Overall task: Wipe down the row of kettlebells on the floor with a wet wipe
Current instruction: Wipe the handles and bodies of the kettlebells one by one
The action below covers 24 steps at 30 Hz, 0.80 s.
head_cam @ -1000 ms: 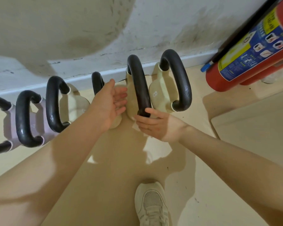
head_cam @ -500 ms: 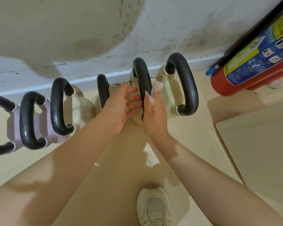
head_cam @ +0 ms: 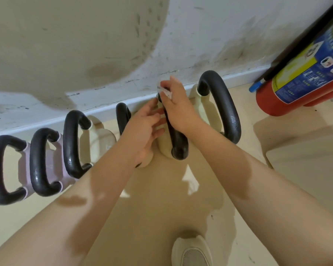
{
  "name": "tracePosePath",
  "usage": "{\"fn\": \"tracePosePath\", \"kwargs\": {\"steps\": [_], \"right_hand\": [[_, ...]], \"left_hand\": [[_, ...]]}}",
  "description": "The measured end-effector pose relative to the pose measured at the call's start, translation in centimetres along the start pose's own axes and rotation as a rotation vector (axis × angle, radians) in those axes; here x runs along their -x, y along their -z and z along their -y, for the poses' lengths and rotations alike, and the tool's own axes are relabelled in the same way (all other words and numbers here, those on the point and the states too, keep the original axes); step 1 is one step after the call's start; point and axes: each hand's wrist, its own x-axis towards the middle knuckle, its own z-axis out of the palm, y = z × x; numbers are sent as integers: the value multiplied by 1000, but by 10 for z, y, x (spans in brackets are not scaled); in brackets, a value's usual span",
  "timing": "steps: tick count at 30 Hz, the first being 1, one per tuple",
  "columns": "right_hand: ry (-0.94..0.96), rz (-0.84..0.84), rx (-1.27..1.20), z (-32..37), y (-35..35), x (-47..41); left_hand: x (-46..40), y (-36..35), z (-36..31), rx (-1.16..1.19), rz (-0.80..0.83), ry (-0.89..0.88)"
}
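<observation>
Several kettlebells with black handles stand in a row along the wall. The second from the right is a cream kettlebell. My right hand is wrapped over the far part of its handle and holds a white wet wipe against it. My left hand rests with straight fingers against the cream body's left side. To the right stands another cream kettlebell. To the left are two more cream ones, one mostly hidden by my left hand, and two lilac ones.
A red fire extinguisher lies on the floor at the right by the wall. The stained white wall and its skirting run right behind the row. My shoe stands on the beige floor at the bottom.
My right hand has slid with the wipe from the handle's near end up over the top to its far part. My left hand has stayed against the kettlebell's body.
</observation>
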Motion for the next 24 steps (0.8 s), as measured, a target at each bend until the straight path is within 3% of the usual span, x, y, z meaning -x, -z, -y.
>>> {"fn": "tracePosePath", "kwargs": {"steps": [4, 9, 11, 14, 18, 22, 24], "right_hand": [[-121, 83, -144, -4, 7, -30], [-496, 73, -471, -12, 10, -37], [-525, 81, -486, -9, 12, -38], [-409, 110, -416, -2, 15, -38], [-213, 144, -95, 5, 15, -50], [72, 288, 662, 13, 12, -61], [133, 367, 929, 19, 13, -64]], "left_hand": [[-1, -6, -4, -163, 51, -4], [1, -11, -2, -344, 81, -23], [2, -12, -1, -374, 82, -43], [2, -11, 1, -373, 84, -38], [0, -10, -1, -363, 72, -9], [5, -10, 3, -345, 22, 35], [9, -5, 8, -287, -36, 82]]}}
